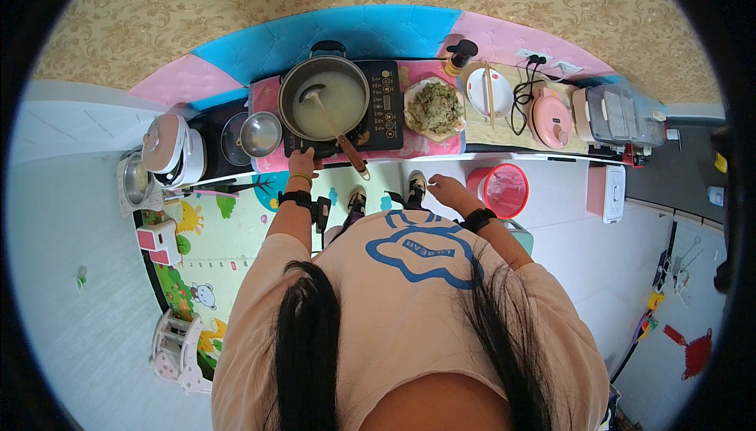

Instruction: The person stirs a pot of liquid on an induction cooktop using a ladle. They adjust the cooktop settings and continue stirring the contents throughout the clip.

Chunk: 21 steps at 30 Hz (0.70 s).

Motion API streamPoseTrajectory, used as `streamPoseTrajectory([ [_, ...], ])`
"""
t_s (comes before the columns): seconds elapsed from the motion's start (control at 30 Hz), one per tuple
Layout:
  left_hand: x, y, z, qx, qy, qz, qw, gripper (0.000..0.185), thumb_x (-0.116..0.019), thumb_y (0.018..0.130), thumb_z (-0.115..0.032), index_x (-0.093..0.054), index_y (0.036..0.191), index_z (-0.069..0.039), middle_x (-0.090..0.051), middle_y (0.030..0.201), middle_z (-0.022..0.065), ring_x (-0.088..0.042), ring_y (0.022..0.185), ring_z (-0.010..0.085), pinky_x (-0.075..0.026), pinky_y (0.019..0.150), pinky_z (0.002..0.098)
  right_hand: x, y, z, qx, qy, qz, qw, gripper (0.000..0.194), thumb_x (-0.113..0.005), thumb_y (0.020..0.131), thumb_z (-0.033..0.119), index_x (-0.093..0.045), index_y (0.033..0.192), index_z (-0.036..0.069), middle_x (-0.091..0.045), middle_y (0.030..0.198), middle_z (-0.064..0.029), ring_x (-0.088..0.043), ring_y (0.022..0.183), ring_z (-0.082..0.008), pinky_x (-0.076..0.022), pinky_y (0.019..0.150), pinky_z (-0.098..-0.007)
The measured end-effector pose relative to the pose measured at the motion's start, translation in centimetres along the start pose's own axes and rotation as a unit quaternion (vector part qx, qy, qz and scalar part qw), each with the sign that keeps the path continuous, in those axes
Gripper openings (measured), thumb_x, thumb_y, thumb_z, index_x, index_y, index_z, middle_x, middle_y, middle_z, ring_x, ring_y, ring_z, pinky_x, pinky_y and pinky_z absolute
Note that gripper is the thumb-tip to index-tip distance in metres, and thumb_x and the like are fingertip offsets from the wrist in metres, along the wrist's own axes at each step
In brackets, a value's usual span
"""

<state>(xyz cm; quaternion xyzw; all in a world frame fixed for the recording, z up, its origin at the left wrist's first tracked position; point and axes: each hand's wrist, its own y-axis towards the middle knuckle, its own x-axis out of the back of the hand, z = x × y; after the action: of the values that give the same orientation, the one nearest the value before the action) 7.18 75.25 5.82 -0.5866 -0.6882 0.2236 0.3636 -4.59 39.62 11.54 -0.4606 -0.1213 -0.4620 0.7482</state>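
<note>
My left hand [302, 163] is at the near black handle [323, 148] of a large metal pot [284, 109]. Its fingertips overlap the handle's left end; whether they grip it cannot be made out. Cloudy whitish liquid [336, 91] fills part of the pot. A ladle with a wooden handle [352, 154] leans in it, its end jutting over the near rim. Under the pot is a black induction cooker [388, 76]. My right hand [450, 192] hangs before the counter, nothing in it, fingers loosely apart, left of a red-rimmed bin [506, 191].
Left of the pot are a metal bowl [261, 134], a glass lid [231, 138] and a rice cooker [171, 147]. To the right stand a dish of shredded green-and-white food [436, 107], a plate [499, 94] with chopsticks [489, 97], a cup-lidded jar [460, 56] and a pink appliance [550, 119].
</note>
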Motion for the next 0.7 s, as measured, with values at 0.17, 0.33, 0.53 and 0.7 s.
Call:
streamPoseTrajectory([
  [0.17, 0.1, 0.1, 0.1, -0.003, 0.000, 0.007, 1.000, 0.023, -0.050, 0.086, -0.026, -0.043, 0.097, -0.008, -0.062, 0.073, 0.0098, -0.062, 0.056, 0.0225, -0.048, 0.044, 0.0376, 0.1, -0.1, 0.1, 0.002, -0.003, 0.006, 1.000, 0.035, -0.046, 0.082, 0.030, -0.058, 0.098, 0.000, -0.061, 0.088, -0.0245, -0.058, 0.085, -0.0389, -0.0447, 0.077, -0.0432],
  [0.33, -0.1, -0.6, -0.2, -0.019, 0.000, -0.011, 1.000, 0.023, -0.050, 0.084, -0.025, -0.048, 0.090, -0.003, -0.062, 0.070, 0.0115, -0.062, 0.053, 0.0230, -0.048, 0.040, 0.0363, 0.2, -0.3, 0.1, 0.007, -0.019, -0.009, 1.000, 0.034, -0.047, 0.082, 0.029, -0.058, 0.096, 0.000, -0.061, 0.087, -0.0244, -0.058, 0.084, -0.0384, -0.0452, 0.076, -0.0430],
  [0.53, 0.0, -0.4, -0.2, -0.011, 0.000, 0.001, 1.000, 0.024, -0.050, 0.085, -0.027, -0.047, 0.093, -0.005, -0.062, 0.073, 0.0113, -0.062, 0.055, 0.0241, -0.047, 0.043, 0.0381, -0.1, -0.1, -0.3, 0.018, -0.020, -0.014, 1.000, 0.033, -0.047, 0.082, 0.029, -0.058, 0.095, 0.000, -0.061, 0.085, -0.0238, -0.059, 0.083, -0.0382, -0.0458, 0.075, -0.0427],
  [0.7, 0.1, 0.3, 0.4, -0.006, -0.006, 0.001, 1.000, 0.024, -0.050, 0.086, -0.028, -0.045, 0.096, -0.007, -0.062, 0.076, 0.0114, -0.063, 0.058, 0.0252, -0.047, 0.045, 0.0397, -0.3, 0.0, -0.5, 0.021, 0.001, -0.018, 1.000, 0.032, -0.047, 0.082, 0.029, -0.058, 0.093, 0.001, -0.061, 0.084, -0.0236, -0.059, 0.082, -0.0387, -0.0459, 0.074, -0.0428],
])
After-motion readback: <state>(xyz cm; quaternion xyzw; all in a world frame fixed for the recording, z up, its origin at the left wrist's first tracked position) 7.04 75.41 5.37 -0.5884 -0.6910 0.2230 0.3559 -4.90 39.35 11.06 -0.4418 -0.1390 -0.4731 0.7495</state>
